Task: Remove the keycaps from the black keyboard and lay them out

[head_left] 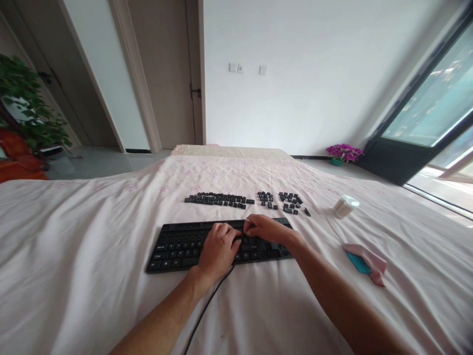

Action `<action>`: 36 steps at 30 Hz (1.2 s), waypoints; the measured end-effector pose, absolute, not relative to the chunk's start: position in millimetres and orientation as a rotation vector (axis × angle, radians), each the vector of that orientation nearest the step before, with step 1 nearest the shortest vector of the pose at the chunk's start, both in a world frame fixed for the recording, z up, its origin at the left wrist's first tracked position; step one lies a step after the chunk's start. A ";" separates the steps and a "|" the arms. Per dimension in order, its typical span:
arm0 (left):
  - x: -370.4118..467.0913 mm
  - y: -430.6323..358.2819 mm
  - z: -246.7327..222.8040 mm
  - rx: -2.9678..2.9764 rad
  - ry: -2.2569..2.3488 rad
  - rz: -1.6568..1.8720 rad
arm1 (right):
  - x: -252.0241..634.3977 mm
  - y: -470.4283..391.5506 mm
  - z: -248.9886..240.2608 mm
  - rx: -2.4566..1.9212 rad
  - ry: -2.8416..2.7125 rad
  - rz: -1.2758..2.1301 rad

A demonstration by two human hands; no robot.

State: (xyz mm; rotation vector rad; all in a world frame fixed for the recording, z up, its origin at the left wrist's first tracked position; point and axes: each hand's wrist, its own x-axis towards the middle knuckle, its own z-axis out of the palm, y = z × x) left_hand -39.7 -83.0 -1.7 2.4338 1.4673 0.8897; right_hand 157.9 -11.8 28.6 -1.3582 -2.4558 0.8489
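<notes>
A black keyboard (177, 245) lies across the pink sheet, with part of its surface under my hands. My left hand (220, 246) rests on its middle, the fingers bent and close together; whether they hold anything is hidden. Just to the right, my right hand (263, 228) is closed in a pinch over the upper part of the keyboard. A thin, pale item sticks out by its fingertips, too small to identify. Behind the keyboard, loose black keycaps lie in a long group (219, 199), a small group (266, 198) and a scattered group (291, 201).
On the right of the sheet (121, 222) are a white container (346, 206) and a pink cloth (371, 261) with a blue patch. A black cable (207, 306) runs from the keyboard toward me. Purple flowers (344, 152) stand on the floor beyond.
</notes>
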 end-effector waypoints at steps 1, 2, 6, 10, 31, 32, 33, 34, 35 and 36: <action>-39.3 -82.9 -1.7 2.433 1.467 0.888 | 160.1 -5.6 28.8 -1.360 -2.431 0.932; -39.0 -82.7 -1.7 2.432 1.464 0.887 | 162.4 -0.1 29.1 -1.364 -2.404 0.999; -38.6 -82.0 -1.3 2.423 1.453 0.886 | 169.6 10.6 27.3 -1.341 -2.253 1.101; -39.1 -81.9 -1.4 2.427 1.448 0.888 | 175.4 13.7 19.5 -1.376 -2.045 1.018; -39.0 -81.6 -2.2 2.443 1.433 0.915 | 172.4 8.4 20.0 -1.882 -2.150 0.002; -38.9 -81.9 -2.0 2.445 1.432 0.917 | 172.7 0.4 19.2 -1.906 -2.184 -0.038; -38.9 -82.3 -1.8 2.447 1.430 0.919 | 172.7 -6.7 18.1 -1.925 -2.206 -0.056; -38.9 -82.6 -1.8 2.450 1.428 0.919 | 172.3 -12.5 16.9 -1.937 -2.217 -0.071; -38.9 -82.9 -1.8 2.451 1.429 0.921 | 171.6 -17.1 15.7 -1.945 -2.223 -0.083; -38.9 -83.2 -1.9 2.452 1.431 0.923 | 170.6 -20.4 14.5 -1.954 -2.229 -0.092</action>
